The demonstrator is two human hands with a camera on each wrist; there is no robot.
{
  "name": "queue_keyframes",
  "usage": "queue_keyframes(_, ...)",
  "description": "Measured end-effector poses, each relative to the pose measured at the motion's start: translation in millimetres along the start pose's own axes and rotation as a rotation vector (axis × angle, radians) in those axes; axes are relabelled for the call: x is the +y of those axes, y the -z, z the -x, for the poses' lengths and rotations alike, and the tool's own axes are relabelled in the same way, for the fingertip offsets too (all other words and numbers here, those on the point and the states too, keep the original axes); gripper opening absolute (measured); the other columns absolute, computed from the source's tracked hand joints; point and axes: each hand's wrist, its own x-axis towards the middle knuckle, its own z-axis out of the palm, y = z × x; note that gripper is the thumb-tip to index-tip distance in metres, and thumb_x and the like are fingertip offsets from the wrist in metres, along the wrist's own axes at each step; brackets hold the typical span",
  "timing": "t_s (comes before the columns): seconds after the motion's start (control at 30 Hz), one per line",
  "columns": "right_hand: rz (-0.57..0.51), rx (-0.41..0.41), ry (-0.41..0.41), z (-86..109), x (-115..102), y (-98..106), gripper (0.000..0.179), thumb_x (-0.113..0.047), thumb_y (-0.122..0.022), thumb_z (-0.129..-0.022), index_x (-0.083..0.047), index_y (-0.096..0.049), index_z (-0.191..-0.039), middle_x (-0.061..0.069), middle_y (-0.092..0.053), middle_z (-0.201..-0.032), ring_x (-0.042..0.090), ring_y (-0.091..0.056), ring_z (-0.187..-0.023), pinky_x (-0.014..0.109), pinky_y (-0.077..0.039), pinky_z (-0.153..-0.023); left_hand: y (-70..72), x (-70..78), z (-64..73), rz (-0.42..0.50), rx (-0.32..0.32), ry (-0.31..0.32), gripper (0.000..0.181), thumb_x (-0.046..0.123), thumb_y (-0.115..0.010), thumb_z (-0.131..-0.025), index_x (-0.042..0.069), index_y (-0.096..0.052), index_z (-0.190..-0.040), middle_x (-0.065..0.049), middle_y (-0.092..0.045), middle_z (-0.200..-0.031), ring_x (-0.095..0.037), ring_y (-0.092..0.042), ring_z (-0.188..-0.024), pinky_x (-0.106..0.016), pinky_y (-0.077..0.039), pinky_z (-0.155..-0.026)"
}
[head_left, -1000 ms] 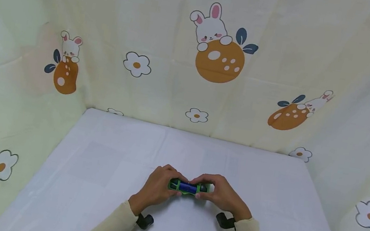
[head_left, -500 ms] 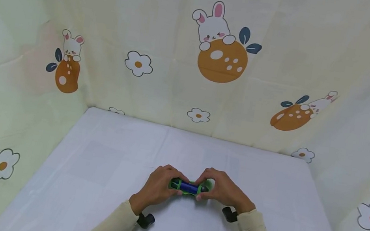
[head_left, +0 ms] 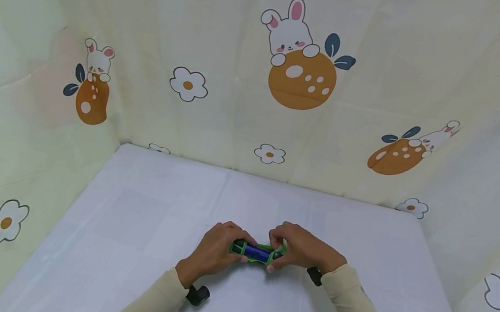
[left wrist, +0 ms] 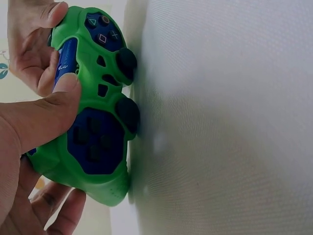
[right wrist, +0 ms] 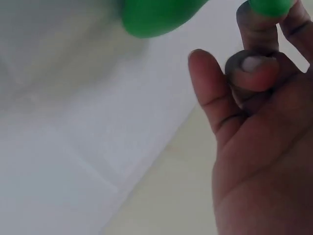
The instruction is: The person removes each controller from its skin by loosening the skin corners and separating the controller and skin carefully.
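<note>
Gripping the green game controller [head_left: 256,252] at both ends just above the white table [head_left: 120,244], my left hand [head_left: 212,252] and right hand [head_left: 301,248] clasp it; I judge an even, steady two-sided hold best

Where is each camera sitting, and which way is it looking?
Head: worn on the head, looking forward and down at the white table; both sleeved arms and the hands show.
Left wrist: on that wrist, close on the green controller; the left hand fills the foreground.
Right wrist: on that wrist, blurry; right hand.
All views share the controller.
</note>
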Motion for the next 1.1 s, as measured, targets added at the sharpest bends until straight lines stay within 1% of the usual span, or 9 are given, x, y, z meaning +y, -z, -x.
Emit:
queue_keyframes(0.1, -0.025, -0.046, 0.002, -2.4, -3, 2, 0.053, -0.040, -0.097, -0.076, -0.014, -0.051, -0.082, -0.007, -0.045, -0.081, 0.011, -0.043, -0.082, 0.027, -0.033, -0.073, 1.0, 0.0, 0.1, 0.003, -0.011, 0.003, 0.037, 0.023, -0.093, -0.083, 0.025, -0.080, -0.117, 0.006, -0.079, -0.116, -0.017, -0.065, -0.115, -0.042, -0.052, -0.103)
queue_keyframes(0.23, -0.083, -0.095, -0.022, -1.5, -1, 0, 0.050, -0.039, -0.094, -0.081, -0.015, -0.049, -0.085, -0.007, -0.039, -0.081, 0.010, -0.041, -0.080, 0.025, -0.031, -0.070, 0.3, -0.3, -0.4, 0.005, -0.010, -0.010, 0.037, 0.022, -0.093, -0.082, 0.024, -0.080, -0.116, 0.006, -0.079, -0.115, -0.017, -0.065, -0.115, -0.042, -0.052, -0.103)
queue_keyframes(0.37, -0.123, -0.092, -0.009, 0.1, -2, -1, 0.050, -0.032, -0.093, -0.082, -0.014, -0.047, -0.085, -0.007, -0.037, -0.081, 0.009, -0.040, -0.079, 0.025, -0.031, -0.070, 0.1, 0.6, -0.8, -0.006, -0.011, -0.018, 0.037, 0.022, -0.093, -0.082, 0.024, -0.080, -0.117, 0.006, -0.079, -0.115, -0.017, -0.065, -0.114, -0.042, -0.052, -0.102)
queue_keyframes(0.53, -0.144, -0.016, 0.047, 3.3, -2, -5, 0.048, -0.025, -0.094, -0.082, -0.012, -0.047, -0.085, -0.006, -0.038, -0.082, 0.009, -0.041, -0.079, 0.025, -0.032, -0.069, 0.3, 1.2, -0.6, -0.005, -0.007, -0.023, 0.037, 0.022, -0.093, -0.083, 0.024, -0.080, -0.117, 0.005, -0.079, -0.116, -0.017, -0.065, -0.114, -0.043, -0.052, -0.102)
queue_keyframes(0.7, -0.126, 0.096, 0.088, 9.8, 0, -11, 0.047, -0.025, -0.094, -0.080, -0.013, -0.048, -0.084, -0.005, -0.040, -0.080, 0.007, -0.044, -0.079, 0.024, -0.036, -0.071, 0.2, -0.9, -1.2, -0.002, 0.004, -0.037, 0.037, 0.022, -0.093, -0.083, 0.024, -0.080, -0.117, 0.006, -0.079, -0.116, -0.017, -0.066, -0.112, -0.041, -0.053, -0.101)
queue_keyframes(0.8, -0.123, 0.158, 0.106, 15.1, 1, -15, 0.046, -0.026, -0.093, -0.081, -0.013, -0.049, -0.084, -0.002, -0.045, -0.080, 0.009, -0.048, -0.080, 0.024, -0.038, -0.072, 0.6, -1.7, -1.5, 0.001, 0.003, -0.041, 0.037, 0.024, -0.092, -0.084, 0.024, -0.079, -0.118, 0.006, -0.079, -0.118, -0.016, -0.067, -0.112, -0.041, -0.053, -0.100)
queue_keyframes(0.93, -0.103, 0.237, 0.108, 21.3, 0, -21, 0.042, -0.025, -0.092, -0.083, -0.015, -0.051, -0.085, 0.002, -0.050, -0.082, 0.016, -0.052, -0.080, 0.025, -0.039, -0.072, 0.6, -2.5, -2.4, 0.002, 0.004, -0.045, 0.037, 0.026, -0.091, -0.085, 0.023, -0.078, -0.119, 0.006, -0.079, -0.118, -0.016, -0.067, -0.111, -0.040, -0.053, -0.099)
queue_keyframes(1.1, -0.073, 0.328, 0.083, 26.9, -2, -30, 0.037, -0.020, -0.093, -0.082, -0.021, -0.056, -0.087, -0.004, -0.054, -0.085, 0.015, -0.054, -0.080, 0.023, -0.041, -0.071, 0.5, -3.5, -3.4, -0.012, -0.001, -0.045, 0.037, 0.029, -0.089, -0.086, 0.023, -0.077, -0.121, 0.006, -0.079, -0.120, -0.016, -0.067, -0.110, -0.040, -0.053, -0.099)
